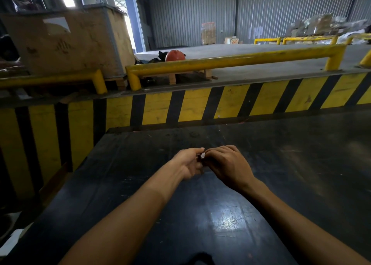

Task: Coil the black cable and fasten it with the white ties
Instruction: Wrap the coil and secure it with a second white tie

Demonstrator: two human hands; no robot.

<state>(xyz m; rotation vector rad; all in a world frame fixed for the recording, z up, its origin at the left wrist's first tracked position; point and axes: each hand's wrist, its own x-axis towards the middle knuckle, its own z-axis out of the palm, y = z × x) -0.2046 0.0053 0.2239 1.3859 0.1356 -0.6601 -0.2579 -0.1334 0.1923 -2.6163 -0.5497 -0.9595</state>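
My left hand (187, 163) and my right hand (228, 165) meet over the middle of a black table (281, 164). Their fingertips pinch a small white tie (202, 155) between them. A short dark piece, probably the black cable (199, 158), shows just under the tie; the rest of the cable is hidden by my hands or lost against the dark tabletop. Both hands have their fingers closed around this small bundle.
Behind the table stands a yellow-and-black striped barrier (220, 102) with yellow guard rails (230, 61) above it. A large cardboard box (66, 41) sits at the back left, a red helmet (174, 55) beside it. The table's left edge (66, 186) drops off.
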